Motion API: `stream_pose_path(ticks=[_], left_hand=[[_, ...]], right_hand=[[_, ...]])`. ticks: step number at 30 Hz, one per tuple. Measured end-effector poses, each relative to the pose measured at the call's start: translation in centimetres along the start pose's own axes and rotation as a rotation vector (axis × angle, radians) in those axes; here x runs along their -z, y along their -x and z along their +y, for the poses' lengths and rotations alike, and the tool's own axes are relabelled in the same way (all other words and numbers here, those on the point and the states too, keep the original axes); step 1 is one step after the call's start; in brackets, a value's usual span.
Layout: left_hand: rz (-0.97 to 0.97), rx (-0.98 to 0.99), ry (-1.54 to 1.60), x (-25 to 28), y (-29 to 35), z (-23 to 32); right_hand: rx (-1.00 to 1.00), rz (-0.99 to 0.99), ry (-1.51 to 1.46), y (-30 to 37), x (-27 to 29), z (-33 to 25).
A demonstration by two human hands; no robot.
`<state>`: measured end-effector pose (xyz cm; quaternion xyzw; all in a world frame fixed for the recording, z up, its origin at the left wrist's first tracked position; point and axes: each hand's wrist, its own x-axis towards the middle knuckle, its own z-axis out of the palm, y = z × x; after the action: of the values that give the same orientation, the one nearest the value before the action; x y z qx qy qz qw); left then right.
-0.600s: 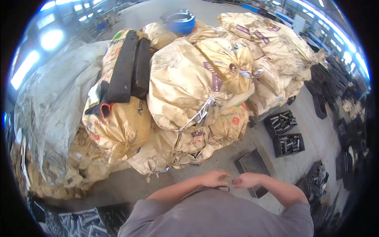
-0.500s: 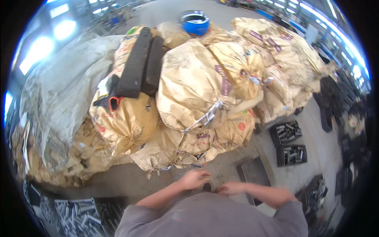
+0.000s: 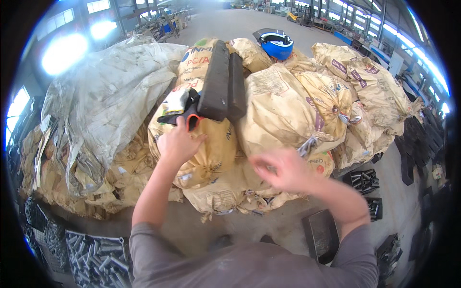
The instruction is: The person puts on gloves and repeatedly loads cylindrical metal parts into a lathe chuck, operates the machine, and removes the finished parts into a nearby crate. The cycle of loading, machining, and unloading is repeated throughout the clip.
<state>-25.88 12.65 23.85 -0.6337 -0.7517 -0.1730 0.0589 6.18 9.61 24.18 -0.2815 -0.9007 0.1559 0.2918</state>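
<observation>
My left hand (image 3: 179,146) reaches over a stuffed tan sack, its index finger at the edge of a dark work glove (image 3: 193,120) with an orange-red cuff. The fingers are spread and hold nothing visible. Beside the glove lies a small white-and-yellow cloth-like piece (image 3: 176,102). Two long dark blocks (image 3: 214,86) rest on the sack just to the right. Over the front of the pile, my right hand (image 3: 283,168) is raised with its fingers curled. Motion blur hides whether anything is in it.
Bulging tan sacks (image 3: 278,105) form a wide pile, with grey plastic sheeting (image 3: 105,91) over its left part. An upturned blue helmet (image 3: 277,45) sits on top. A crate of metal tubes (image 3: 98,259) stands lower left, and a dark tray (image 3: 321,235) lies on the floor at right.
Both hands have moved from close to my body out over the sacks, the left up to the glove and the right above the front sacks. The view has tilted up.
</observation>
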Motion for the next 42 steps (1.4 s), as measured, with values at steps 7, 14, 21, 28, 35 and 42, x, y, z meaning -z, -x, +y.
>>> stream_pose_path(ticks=[7, 14, 21, 28, 35, 42], left_hand=[[-0.006, -0.279, 0.029, -2.7, -4.9, -6.3], [0.171, -0.243, 0.219, -1.9, -7.9, -15.2], [0.804, -0.369, 0.780, 0.6, -6.5, -16.5], [-0.016, -0.973, 1.435, -6.0, 13.4, -5.3], [-1.646, -1.301, 1.094, -10.6, 35.9, 9.6], [-1.803, -1.985, 0.553, -5.9, 60.9, 11.4]], right_hand=[[0.059, -0.066, 0.496, -29.0, -10.3, -2.8], [-0.282, 0.062, 0.551, -37.8, -16.0, 1.6], [-0.061, 1.151, -0.428, -21.8, -7.4, -5.7], [-0.849, 1.304, -0.459, 12.8, -12.4, -18.5], [-1.472, 1.643, 0.027, 35.7, -26.0, -38.9], [-1.960, 1.591, 0.152, 39.7, -36.0, -55.6]])
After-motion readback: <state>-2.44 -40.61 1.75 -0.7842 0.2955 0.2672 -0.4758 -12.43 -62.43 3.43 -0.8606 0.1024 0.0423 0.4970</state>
